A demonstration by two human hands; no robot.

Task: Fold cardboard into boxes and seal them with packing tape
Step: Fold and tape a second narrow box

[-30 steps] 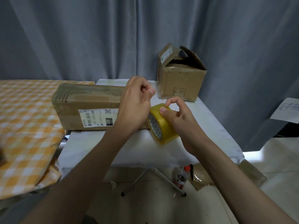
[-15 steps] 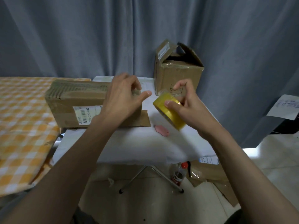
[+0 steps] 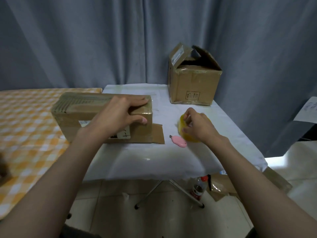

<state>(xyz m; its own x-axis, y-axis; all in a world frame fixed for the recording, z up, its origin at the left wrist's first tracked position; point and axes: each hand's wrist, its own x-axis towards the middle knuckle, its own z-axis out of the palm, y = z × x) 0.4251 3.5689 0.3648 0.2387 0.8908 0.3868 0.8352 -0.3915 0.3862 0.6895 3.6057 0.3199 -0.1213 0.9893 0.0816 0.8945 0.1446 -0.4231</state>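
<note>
A long brown cardboard box [image 3: 75,114] lies on the white table [image 3: 154,158], with one flap lying flat at its right end. My left hand [image 3: 120,115] grips the box's right top corner, fingers over the top and thumb on the front face. My right hand [image 3: 197,127] is closed over a yellow roll of packing tape [image 3: 182,125], which rests low on the table to the right of the box. Most of the roll is hidden under the hand.
A pink box cutter [image 3: 179,141] lies on the table just left of the tape. A second cardboard box [image 3: 193,83] with open flaps stands at the back right. An orange checked surface [image 3: 25,131] adjoins on the left. A bottle [image 3: 199,187] and flat cardboard [image 3: 221,186] lie on the floor.
My left hand left the tape and took hold of the long box's right corner. My right hand lowered the tape roll to the table on the right.
</note>
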